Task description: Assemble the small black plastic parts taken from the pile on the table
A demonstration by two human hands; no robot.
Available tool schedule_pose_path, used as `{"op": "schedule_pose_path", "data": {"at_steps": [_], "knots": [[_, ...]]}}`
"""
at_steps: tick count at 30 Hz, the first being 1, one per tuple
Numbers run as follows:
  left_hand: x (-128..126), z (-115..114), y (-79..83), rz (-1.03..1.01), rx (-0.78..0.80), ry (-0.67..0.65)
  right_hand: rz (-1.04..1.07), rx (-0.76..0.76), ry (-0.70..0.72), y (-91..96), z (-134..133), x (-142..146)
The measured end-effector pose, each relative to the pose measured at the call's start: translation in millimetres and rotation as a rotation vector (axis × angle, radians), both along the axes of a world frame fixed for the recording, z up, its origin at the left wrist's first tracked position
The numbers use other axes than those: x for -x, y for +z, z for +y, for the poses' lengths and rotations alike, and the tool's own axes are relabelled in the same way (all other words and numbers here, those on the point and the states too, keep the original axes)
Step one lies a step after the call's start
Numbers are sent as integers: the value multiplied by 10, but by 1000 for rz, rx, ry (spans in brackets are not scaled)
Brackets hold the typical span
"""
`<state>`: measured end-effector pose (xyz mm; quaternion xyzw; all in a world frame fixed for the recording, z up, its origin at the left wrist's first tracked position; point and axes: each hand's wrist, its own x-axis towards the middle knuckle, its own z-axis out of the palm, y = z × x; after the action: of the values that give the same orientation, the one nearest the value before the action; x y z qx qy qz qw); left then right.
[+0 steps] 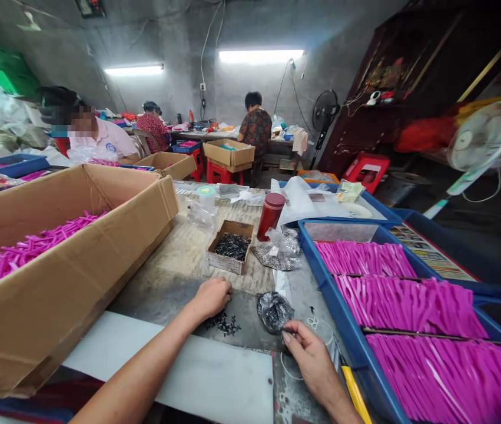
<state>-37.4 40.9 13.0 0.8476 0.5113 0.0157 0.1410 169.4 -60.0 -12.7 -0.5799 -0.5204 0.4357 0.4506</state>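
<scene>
Bare forearms (144,359) come in from the lower edge, and the right grip (309,347) has its thumb and forefinger brought together, pinching the near edge of a crumpled dark plastic bag (275,311) that lies on the worktop (175,259). The left grip (211,296) is held palm downward with its fingers curled, just beside some loose small black pieces (226,325), and I cannot tell whether it has hold of one. Farther out stands a small cardboard box (226,264) with similar black pieces, and at the right a blue tray (347,330) carries magenta strips (409,306).
</scene>
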Motion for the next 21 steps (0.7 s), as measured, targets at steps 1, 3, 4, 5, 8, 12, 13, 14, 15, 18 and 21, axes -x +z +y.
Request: {"op": "schedule_pose_path", "data": {"at_steps": [1, 3, 4, 5, 8, 12, 13, 14, 15, 18, 21], "knots": [[-14, 6, 2, 5, 6, 2, 0, 1, 0, 7, -3, -5], [-36, 11, 11, 13, 14, 7, -4, 9, -4, 11, -7, -14], [-45, 9, 17, 15, 16, 8, -8, 15, -6, 7, -7, -17], [-53, 5, 21, 15, 17, 8, -12, 19, -9, -2, -6, -19], [-66, -28, 28, 5, 1, -4, -27, 20, -12, -45, 6, -29], [-66, -91, 31, -79, -44, 8, -100, 2, -9, -59, 49, -62], [-66, -104, 36, -121, -44, 24, -133, -7, -10, -43, 67, -70], [-68, -116, 43, -171, -39, 43, -173, -20, -11, -19, 90, -75], [-72, -126, 54, -226, -32, 60, -218, -37, -8, 9, 117, -76], [-106, -158, 97, -398, -10, 76, -401, -124, 46, 88, 217, -58], [-160, -205, 118, -538, 30, 84, -651, -206, 149, 122, 319, -20]]}}
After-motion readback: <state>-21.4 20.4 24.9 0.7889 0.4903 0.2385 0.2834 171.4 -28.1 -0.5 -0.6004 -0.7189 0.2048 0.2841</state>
